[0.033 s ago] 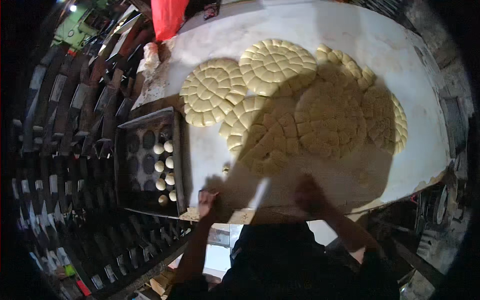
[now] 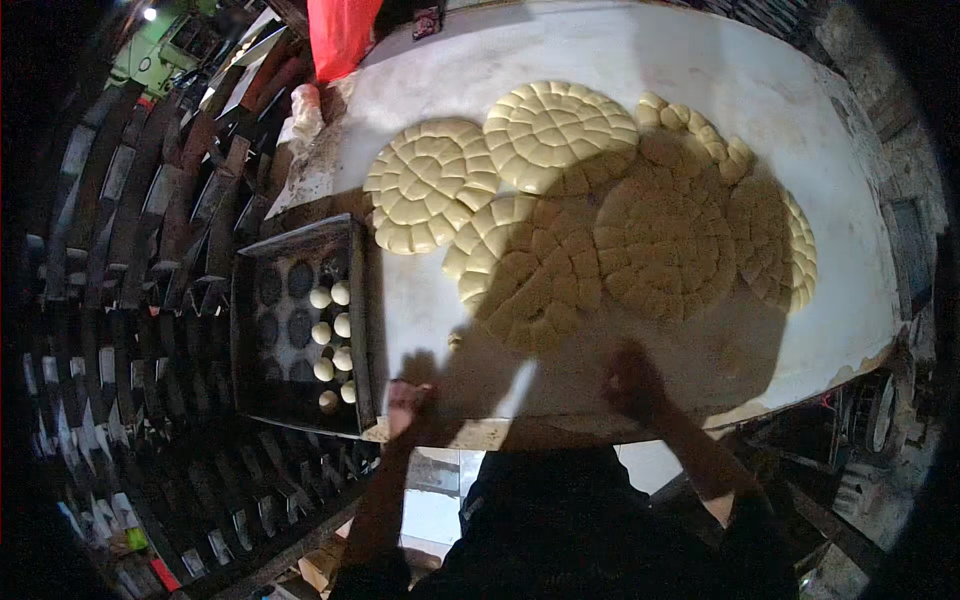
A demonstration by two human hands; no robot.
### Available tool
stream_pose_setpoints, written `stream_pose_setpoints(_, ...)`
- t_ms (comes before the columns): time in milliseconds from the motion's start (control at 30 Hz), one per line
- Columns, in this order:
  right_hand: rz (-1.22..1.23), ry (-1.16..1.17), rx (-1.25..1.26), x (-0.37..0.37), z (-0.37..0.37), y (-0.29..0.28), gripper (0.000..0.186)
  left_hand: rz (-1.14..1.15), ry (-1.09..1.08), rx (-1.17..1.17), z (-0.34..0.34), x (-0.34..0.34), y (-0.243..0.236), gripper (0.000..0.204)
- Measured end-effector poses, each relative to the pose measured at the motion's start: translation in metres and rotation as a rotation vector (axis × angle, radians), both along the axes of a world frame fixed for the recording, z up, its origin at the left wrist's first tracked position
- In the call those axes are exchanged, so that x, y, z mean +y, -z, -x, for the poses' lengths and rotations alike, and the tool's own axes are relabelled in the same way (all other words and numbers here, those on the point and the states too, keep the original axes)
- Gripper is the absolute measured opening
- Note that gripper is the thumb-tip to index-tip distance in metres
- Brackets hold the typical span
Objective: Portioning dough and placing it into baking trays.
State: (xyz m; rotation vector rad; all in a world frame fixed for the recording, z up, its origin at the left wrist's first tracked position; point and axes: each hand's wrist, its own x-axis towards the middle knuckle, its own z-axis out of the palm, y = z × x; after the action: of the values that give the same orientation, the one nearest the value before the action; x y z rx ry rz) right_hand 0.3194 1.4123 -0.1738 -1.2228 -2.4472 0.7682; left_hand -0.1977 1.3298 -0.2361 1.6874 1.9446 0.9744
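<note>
My left hand (image 2: pixel 408 402) is at the table's near edge, just right of the dark tray, its fingers curled in. What lies under or inside them is hidden. In my shadow, my right hand (image 2: pixel 633 385) is curled down near the tabletop; it is too dark to make out anything in it. Beyond the hands lie several flat dough rounds, each divided into small pieces; the nearest dough round (image 2: pixel 535 285) has a gap at its near side. A small dough piece (image 2: pixel 454 341) sits alone beyond my left hand. Pale dough balls (image 2: pixel 322 333) stand in the tray's right-hand columns.
The dark rectangular tray (image 2: pixel 360 300) with round hollows sits at the table's left edge. Stacked dark trays or racks (image 2: pixel 130 200) crowd the left side. A red cloth or bag (image 2: pixel 340 38) hangs at the far left corner of the white tabletop (image 2: pixel 780 100).
My right hand has shifted slightly right and away from me. My left hand has barely moved. The whole view has shifted slightly.
</note>
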Motion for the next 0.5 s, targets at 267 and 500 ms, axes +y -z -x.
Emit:
stream_pose_setpoints(267, -0.223, 0.595, 0.068, 0.008, 0.073, -0.017, 0.020, 0.005, 0.097, 0.074, -0.125, 0.071, -0.067, 0.030)
stream_pose_setpoints(500, 0.052, 0.295, -0.354, -0.055, -0.020, -0.053, 0.031, 0.477, 0.455, -0.072, -0.060, 0.030, -0.178, 0.038)
